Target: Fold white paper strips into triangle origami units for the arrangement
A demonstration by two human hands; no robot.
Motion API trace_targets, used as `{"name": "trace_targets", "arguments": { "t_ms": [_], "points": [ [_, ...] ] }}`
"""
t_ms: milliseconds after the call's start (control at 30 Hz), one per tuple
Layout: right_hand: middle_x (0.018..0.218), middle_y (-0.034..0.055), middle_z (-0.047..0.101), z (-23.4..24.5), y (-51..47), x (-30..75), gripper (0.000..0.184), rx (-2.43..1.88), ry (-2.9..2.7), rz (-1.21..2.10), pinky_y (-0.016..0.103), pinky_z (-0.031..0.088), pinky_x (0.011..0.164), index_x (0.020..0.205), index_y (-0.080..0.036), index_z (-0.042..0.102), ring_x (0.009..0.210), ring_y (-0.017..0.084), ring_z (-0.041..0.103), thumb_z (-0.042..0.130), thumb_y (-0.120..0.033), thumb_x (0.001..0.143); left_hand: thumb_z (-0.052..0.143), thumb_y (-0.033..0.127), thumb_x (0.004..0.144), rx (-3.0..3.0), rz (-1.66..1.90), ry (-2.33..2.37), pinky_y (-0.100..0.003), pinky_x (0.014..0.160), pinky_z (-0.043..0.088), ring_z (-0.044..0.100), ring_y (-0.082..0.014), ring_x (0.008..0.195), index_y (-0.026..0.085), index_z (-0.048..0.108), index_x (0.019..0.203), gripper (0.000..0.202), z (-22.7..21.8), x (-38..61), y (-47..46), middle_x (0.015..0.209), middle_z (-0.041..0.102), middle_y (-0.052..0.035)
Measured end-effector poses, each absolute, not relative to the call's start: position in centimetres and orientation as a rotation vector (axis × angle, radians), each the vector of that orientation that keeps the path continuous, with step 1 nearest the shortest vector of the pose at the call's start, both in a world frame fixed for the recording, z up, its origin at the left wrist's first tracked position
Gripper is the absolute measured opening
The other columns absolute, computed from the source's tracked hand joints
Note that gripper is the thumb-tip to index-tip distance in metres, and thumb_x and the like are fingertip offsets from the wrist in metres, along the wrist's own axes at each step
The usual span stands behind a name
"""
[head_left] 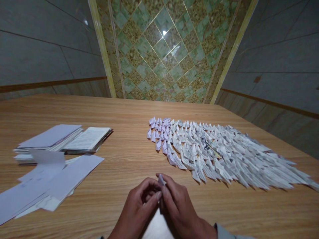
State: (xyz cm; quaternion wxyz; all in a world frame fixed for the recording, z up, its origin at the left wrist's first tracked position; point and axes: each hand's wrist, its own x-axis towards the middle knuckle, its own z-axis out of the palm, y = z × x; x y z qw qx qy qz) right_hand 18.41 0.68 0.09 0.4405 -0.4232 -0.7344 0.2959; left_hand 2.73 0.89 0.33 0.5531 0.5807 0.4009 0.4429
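A small folded piece of pale lilac paper (161, 180) is pinched between my two hands at the near edge of the table. My left hand (142, 202) has its thumb and curled fingers pressed against the paper from the left. From the right, my right hand (178, 200) grips it between thumb and forefinger. Most of the paper is hidden by the fingers. Beyond and to the right stand rows of folded paper pieces, lilac ones (164, 146) at the left end and many white printed ones (224, 156) further right.
On the left of the wooden table (124, 114) lie loose lilac sheets (72, 176), a stack of paper (51, 136) and a stack of printed pages (87, 139). A green and gold tiled panel (163, 59) rises behind the table, between grey walls.
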Motion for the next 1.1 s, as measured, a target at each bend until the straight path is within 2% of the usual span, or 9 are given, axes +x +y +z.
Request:
{"name": "trace_targets", "arguments": {
  "t_ms": [100, 200, 367, 533, 767, 933, 1100],
  "points": [
    [0.078, 0.0059, 0.069, 0.4, 0.5, 18.5, 0.047, -0.998, -1.822, 0.862, 0.026, 0.052, 0.067, 0.130, -0.015, 0.062, 0.067, 0.017, 0.065, 0.031, -0.042, 0.108, 0.070, 0.046, 0.089, 1.262, 1.055, 0.907, -0.026, 0.063, 0.051, 0.063, -0.0158, 0.065, 0.018, 0.065, 0.089, 0.028, 0.2, 3.0, 0.9, 0.073, 0.067, -0.0017],
    [0.076, 0.0057, 0.068, 0.7, 0.3, 18.8, 0.053, -0.917, -1.820, 0.974, 0.028, 0.053, 0.069, 0.138, -0.015, 0.059, 0.063, 0.017, 0.063, 0.028, -0.047, 0.108, 0.076, 0.052, 0.082, 1.164, 1.051, 0.907, -0.024, 0.054, 0.049, 0.060, -0.0131, 0.054, 0.017, 0.064, 0.088, 0.037, 0.3, 3.2, 1.0, 0.067, 0.063, 0.0008],
    [0.072, 0.0058, 0.067, -0.1, 0.4, 19.2, 0.058, -0.932, -1.766, 1.173, 0.027, 0.051, 0.059, 0.144, -0.014, 0.054, 0.058, 0.016, 0.061, 0.030, -0.052, 0.107, 0.082, 0.046, 0.076, 1.127, 1.071, 0.965, -0.022, 0.049, 0.048, 0.060, -0.0121, 0.050, 0.017, 0.065, 0.084, 0.034, 0.7, 3.2, 0.9, 0.068, 0.063, 0.0010],
    [0.070, 0.0058, 0.065, -0.5, 0.6, 19.6, 0.068, -0.993, -1.714, 1.345, 0.029, 0.049, 0.059, 0.146, -0.010, 0.051, 0.059, 0.016, 0.059, 0.035, -0.061, 0.103, 0.078, 0.033, 0.079, 1.136, 1.063, 0.992, -0.024, 0.052, 0.049, 0.063, -0.0136, 0.050, 0.018, 0.066, 0.090, 0.022, 0.8, 3.3, 0.5, 0.067, 0.067, 0.0000],
    [0.074, 0.0060, 0.067, 0.3, 0.1, 20.2, 0.066, -0.970, -1.641, 1.477, 0.029, 0.051, 0.062, 0.149, -0.018, 0.050, 0.063, 0.018, 0.061, 0.041, -0.063, 0.101, 0.075, 0.015, 0.071, 1.178, 1.059, 1.063, -0.025, 0.064, 0.051, 0.068, -0.0173, 0.066, 0.017, 0.068, 0.092, 0.022, 0.8, 3.3, 0.2, 0.075, 0.073, -0.0033],
    [0.078, 0.0073, 0.069, -0.6, 0.4, 20.2, 0.066, -0.969, -1.742, 1.411, 0.028, 0.051, 0.061, 0.150, -0.016, 0.047, 0.060, 0.016, 0.061, 0.036, -0.061, 0.103, 0.076, 0.018, 0.072, 1.132, 1.026, 1.056, -0.026, 0.065, 0.053, 0.069, -0.0180, 0.069, 0.018, 0.068, 0.093, 0.023, 0.6, 3.3, 0.3, 0.079, 0.074, -0.0043],
    [0.072, 0.0046, 0.071, -1.5, 0.9, 20.1, 0.058, -0.885, -1.920, 1.191, 0.027, 0.053, 0.063, 0.155, -0.015, 0.037, 0.058, 0.016, 0.065, 0.028, -0.049, 0.108, 0.082, 0.028, 0.072, 1.075, 1.037, 1.074, -0.026, 0.068, 0.056, 0.070, -0.0176, 0.070, 0.019, 0.068, 0.094, 0.028, 0.7, 3.3, 0.3, 0.083, 0.075, -0.0050]
  ]
}}
